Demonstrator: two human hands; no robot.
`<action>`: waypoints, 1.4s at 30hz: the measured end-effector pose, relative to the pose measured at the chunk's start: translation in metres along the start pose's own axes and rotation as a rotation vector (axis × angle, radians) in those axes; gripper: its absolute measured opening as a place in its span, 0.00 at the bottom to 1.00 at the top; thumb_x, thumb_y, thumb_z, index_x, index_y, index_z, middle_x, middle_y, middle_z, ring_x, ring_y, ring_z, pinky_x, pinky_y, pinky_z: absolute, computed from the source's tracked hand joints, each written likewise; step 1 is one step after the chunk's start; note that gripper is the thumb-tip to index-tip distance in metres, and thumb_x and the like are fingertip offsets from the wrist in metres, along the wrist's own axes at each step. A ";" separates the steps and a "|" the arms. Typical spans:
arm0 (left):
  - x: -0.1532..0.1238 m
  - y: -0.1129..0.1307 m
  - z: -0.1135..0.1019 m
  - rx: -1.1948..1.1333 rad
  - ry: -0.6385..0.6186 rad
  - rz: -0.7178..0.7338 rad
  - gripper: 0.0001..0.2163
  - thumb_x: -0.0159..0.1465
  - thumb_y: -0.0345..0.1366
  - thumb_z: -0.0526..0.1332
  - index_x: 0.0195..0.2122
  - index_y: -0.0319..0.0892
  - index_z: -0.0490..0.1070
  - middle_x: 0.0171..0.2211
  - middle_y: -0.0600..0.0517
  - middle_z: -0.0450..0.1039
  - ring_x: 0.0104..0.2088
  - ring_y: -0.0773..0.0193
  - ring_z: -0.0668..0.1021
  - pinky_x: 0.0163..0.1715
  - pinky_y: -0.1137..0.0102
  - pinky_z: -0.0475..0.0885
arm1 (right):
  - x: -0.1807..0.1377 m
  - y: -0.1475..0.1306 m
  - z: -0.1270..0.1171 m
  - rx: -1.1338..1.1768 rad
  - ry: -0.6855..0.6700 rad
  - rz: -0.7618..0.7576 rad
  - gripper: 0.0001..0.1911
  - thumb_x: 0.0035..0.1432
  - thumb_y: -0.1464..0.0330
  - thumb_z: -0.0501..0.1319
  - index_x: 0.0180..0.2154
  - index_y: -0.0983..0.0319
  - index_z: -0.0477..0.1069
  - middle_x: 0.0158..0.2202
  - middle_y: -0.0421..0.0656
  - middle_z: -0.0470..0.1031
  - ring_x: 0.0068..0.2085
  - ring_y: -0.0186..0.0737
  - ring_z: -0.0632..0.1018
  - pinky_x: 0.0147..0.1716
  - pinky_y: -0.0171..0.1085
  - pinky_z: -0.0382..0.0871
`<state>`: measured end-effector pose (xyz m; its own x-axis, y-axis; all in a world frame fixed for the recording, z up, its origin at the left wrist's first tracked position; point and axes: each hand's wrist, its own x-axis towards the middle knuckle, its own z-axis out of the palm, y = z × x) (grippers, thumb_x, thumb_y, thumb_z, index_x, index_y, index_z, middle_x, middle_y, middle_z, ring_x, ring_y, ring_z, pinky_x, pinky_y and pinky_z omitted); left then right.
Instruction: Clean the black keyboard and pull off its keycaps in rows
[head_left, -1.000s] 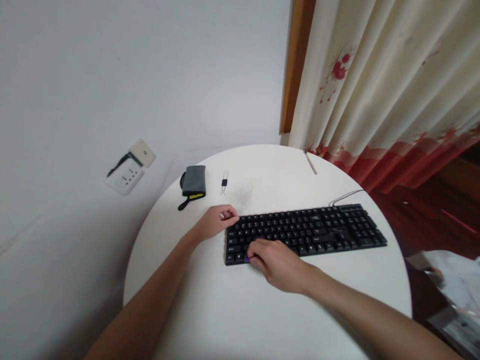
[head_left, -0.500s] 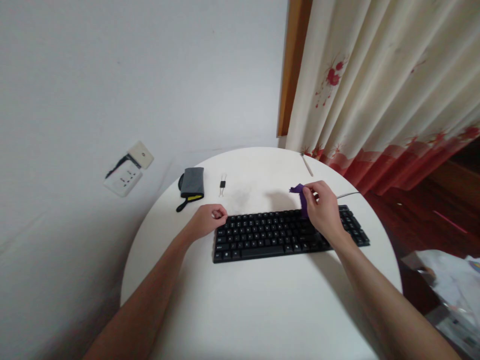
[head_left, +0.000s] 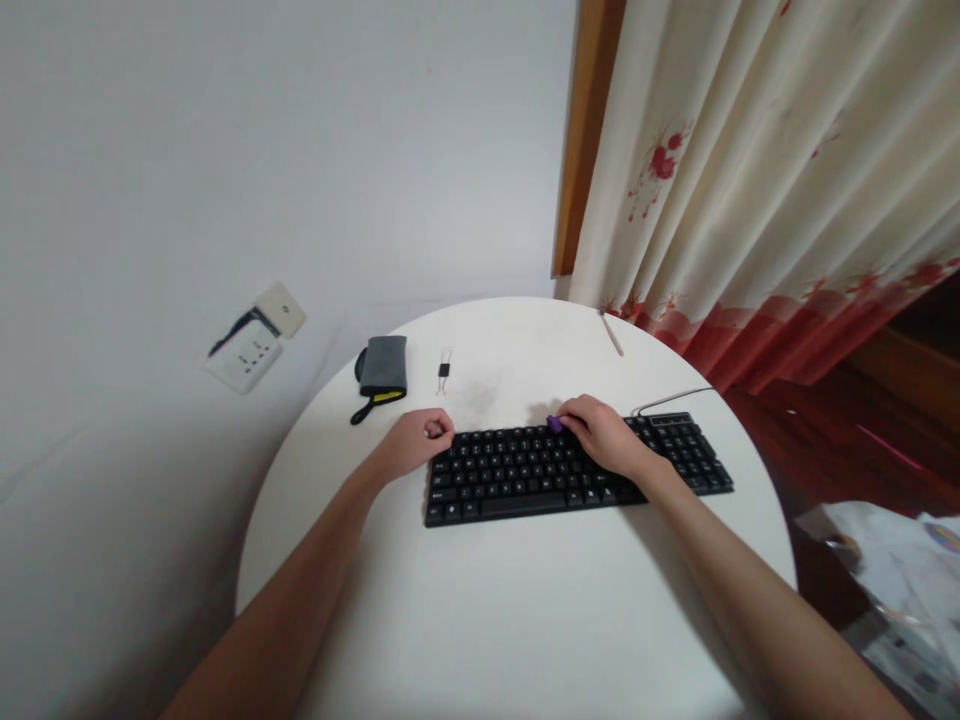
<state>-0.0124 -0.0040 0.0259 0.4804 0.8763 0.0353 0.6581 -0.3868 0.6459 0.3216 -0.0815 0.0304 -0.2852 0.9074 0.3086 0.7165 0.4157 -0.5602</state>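
A black keyboard (head_left: 510, 475) lies across the white round table (head_left: 517, 610). My left hand (head_left: 412, 442) is closed at its upper left corner, thumb and fingers pinching the edge. Over the keyboard's top edge, right of the middle, my right hand (head_left: 604, 436) is closed on a small purple cloth (head_left: 555, 424). Only a bunched bit of the cloth shows past the fingertips, at the top row of keys. The hand and wrist hide some keys left of the number pad.
Behind my left hand lie a grey pouch (head_left: 384, 364) with a black loop and a black binder clip (head_left: 444, 370). A thin stick-like tool (head_left: 611, 332) rests near the far right edge. The keyboard's cable (head_left: 679, 397) runs off rightward. A wall socket (head_left: 247, 352) is at left.
My right hand has moved left along the keyboard's top edge and lower with the purple cloth, uncovering keys near the number pad. My left hand stays at the corner.
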 end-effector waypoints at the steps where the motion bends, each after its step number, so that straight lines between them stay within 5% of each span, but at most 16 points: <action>1: 0.000 0.001 0.000 -0.004 0.000 -0.003 0.06 0.57 0.36 0.60 0.28 0.40 0.74 0.25 0.53 0.75 0.27 0.66 0.73 0.29 0.73 0.65 | 0.001 0.003 -0.002 0.028 -0.013 -0.036 0.10 0.67 0.70 0.54 0.37 0.59 0.74 0.36 0.45 0.77 0.42 0.43 0.74 0.45 0.40 0.67; 23: 0.000 0.003 -0.001 -0.012 0.004 -0.003 0.06 0.57 0.37 0.60 0.29 0.40 0.74 0.24 0.53 0.74 0.26 0.65 0.73 0.28 0.73 0.65 | 0.002 -0.007 -0.012 0.190 -0.103 -0.106 0.11 0.66 0.69 0.56 0.35 0.60 0.77 0.34 0.44 0.78 0.41 0.41 0.75 0.47 0.41 0.68; 42: -0.001 0.003 -0.002 -0.017 0.000 0.003 0.07 0.57 0.37 0.59 0.29 0.41 0.74 0.25 0.53 0.75 0.26 0.65 0.74 0.28 0.73 0.66 | 0.001 0.000 -0.008 0.115 -0.032 0.048 0.12 0.67 0.69 0.53 0.39 0.61 0.75 0.37 0.44 0.79 0.39 0.40 0.77 0.44 0.38 0.67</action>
<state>-0.0121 -0.0056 0.0296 0.4827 0.8750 0.0376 0.6466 -0.3850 0.6585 0.3262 -0.0810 0.0374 -0.2741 0.9272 0.2554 0.6529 0.3744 -0.6584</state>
